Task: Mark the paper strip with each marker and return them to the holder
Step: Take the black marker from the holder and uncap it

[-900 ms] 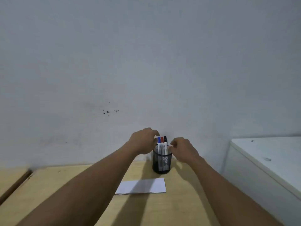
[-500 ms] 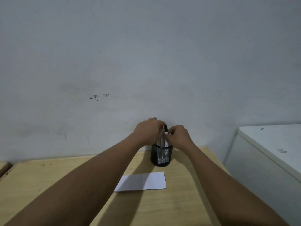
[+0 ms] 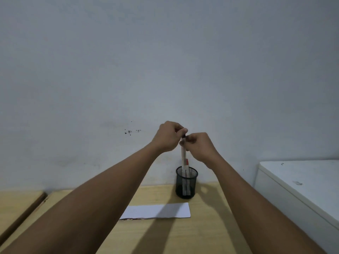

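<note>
Left to right: my left hand (image 3: 167, 137) pinches the dark cap end of a marker (image 3: 183, 154), half drawn out of the mesh holder (image 3: 186, 182); my right hand (image 3: 199, 146) closes its fingers on the barrel just below. A red-capped marker (image 3: 187, 163) stands in the holder. The paper strip (image 3: 157, 210) lies on the table (image 3: 183, 235), just in front of the holder. To do this well, I judge I should lift straight up, clear of the rim, keeping the holder from tipping.

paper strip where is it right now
In the head view the paper strip lies flat on the wooden table, just in front of the black mesh holder, between the two forearms.
</note>
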`<state>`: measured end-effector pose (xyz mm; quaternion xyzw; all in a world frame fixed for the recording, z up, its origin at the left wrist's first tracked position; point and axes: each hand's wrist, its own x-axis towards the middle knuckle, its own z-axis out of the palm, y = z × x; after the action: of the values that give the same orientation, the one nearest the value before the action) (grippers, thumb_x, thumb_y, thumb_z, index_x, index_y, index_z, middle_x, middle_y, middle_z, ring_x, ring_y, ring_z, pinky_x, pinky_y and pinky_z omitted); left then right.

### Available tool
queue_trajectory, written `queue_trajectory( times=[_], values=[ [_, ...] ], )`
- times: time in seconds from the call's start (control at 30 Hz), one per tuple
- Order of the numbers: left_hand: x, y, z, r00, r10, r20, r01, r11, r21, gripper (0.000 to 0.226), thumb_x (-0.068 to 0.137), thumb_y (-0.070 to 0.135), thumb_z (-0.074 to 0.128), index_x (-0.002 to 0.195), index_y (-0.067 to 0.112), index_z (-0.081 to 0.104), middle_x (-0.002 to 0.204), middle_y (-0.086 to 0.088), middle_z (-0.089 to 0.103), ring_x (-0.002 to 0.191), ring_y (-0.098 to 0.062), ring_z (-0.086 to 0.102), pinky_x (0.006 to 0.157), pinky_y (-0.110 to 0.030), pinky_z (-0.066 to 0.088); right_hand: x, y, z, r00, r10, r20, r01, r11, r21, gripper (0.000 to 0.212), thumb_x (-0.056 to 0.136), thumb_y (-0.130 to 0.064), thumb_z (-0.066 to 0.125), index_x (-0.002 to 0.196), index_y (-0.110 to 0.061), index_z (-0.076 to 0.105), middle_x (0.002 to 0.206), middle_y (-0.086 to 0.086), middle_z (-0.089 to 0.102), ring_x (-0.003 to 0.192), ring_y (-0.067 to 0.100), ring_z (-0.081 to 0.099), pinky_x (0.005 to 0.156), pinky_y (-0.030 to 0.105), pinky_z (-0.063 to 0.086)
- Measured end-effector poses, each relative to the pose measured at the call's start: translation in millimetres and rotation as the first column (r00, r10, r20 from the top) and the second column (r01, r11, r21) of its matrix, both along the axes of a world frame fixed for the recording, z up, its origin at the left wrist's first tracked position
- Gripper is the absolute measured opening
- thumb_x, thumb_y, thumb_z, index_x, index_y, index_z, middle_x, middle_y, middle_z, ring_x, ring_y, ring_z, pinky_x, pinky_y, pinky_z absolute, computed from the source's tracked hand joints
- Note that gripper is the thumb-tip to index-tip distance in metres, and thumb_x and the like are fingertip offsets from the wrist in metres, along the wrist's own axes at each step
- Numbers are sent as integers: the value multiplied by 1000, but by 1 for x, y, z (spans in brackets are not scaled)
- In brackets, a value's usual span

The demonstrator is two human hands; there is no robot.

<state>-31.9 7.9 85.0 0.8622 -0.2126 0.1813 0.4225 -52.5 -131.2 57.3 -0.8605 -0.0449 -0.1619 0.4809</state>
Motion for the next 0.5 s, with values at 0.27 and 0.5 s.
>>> queue_trajectory(
  times=[0.27,0.5],
  values=[
    [-55,61,27,977,194,86,-192,981,-20,30,91,41,63,84,17,79,82,-1,76,73,-18,67,73,-41,59,-50,60,22,993,83,90,-87,995,42,8,85,-22,79,82,-16,77,80,-3,75,79,12,72,68,22,47],
    [-60,106,9,954,299,36,-294,950,-107,34,90,46,63,78,18,77,75,4,73,66,-16,65,67,-36,55,-56,107,0,995,42,88,-45,998,42,29,73,-27,89,80,-5,72,76,2,73,67,15,67,60,25,48]
  ],
)
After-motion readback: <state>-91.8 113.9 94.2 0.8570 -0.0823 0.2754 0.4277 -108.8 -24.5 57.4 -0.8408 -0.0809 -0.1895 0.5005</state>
